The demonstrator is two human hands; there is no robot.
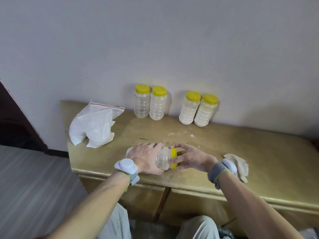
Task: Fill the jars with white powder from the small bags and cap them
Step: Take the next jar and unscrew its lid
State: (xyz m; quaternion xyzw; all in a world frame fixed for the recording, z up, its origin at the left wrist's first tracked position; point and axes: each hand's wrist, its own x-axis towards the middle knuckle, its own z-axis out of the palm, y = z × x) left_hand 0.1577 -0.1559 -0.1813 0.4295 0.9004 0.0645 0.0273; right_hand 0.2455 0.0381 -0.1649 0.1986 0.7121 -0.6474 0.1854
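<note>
Our forearms [96,195], each with a grey wristband [216,171], reach over the front edge of the table [259,152] to the jar [163,159], which lies on its side near that edge. Our left hand [146,156] wraps over the jar's body and holds it. Our right hand [189,158] curls its fingers round the yellow cap [174,158] and pinches it. White powder coats the inside of the jar, so we cannot say for sure how full it is, nor whether it rests on the table or sits just above it.

We judge the main risk to be the cap. With the jar on its side, a thread that is crossed or only half turned would let powder run out at the neck and onto the table, where a pale dusting [174,133] already lies. Dusty fingers may also slip on the smooth cap and leave it loose. The jar is close to the front edge, so a slack left grip could let it roll off towards our lap.

At the back, two clearer jars [141,101] and two fuller jars [189,109] stand capped against the wall [155,40]. The bags [94,126] of powder slump at the left, well apart from our hands, and a cloth [240,163] lies just beside our right wrist.
</note>
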